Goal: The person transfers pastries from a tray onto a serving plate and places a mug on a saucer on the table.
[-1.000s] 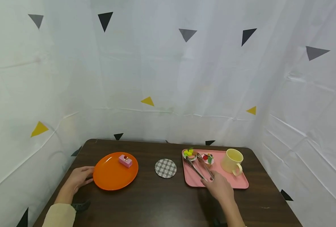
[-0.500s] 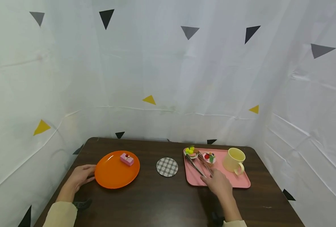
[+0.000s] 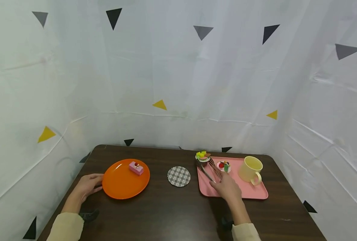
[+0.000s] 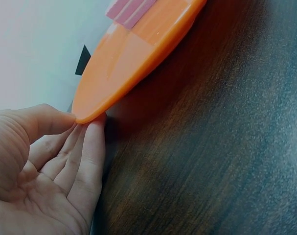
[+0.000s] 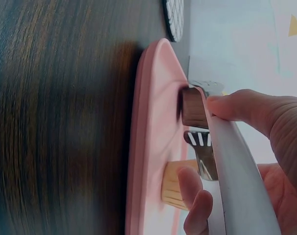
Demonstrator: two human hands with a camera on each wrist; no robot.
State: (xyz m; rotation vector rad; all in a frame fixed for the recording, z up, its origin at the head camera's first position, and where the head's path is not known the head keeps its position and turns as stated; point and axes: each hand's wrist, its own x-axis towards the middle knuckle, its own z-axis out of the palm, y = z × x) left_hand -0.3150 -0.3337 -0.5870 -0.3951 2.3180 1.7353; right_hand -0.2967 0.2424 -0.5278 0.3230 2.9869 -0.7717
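Observation:
My left hand (image 3: 89,185) pinches the left rim of an orange plate (image 3: 118,185), thumb on top and fingers beneath. A pink cake slice (image 3: 136,168) sits on that plate. My right hand (image 3: 228,187) holds metal serving tongs (image 5: 241,171) with one fork-like end. Between the tong ends is a cupcake with a yellow topping (image 3: 202,155) and a brown base (image 5: 194,107), held over the back-left corner of a pink tray (image 3: 252,193). A second cupcake (image 3: 223,166), with red and green topping and a tan base, stands on the tray.
A pale yellow mug (image 3: 248,170) stands at the tray's right side. Between plate and tray lies a round checked coaster (image 3: 179,176) on the dark wooden table (image 3: 166,211). A white curtain (image 3: 178,73) with triangles hangs behind and at both sides.
My right hand and the tongs have moved a little away and up, and the yellow-topped cupcake has risen with them. My left hand stays at the plate's rim. The head view shifts slightly.

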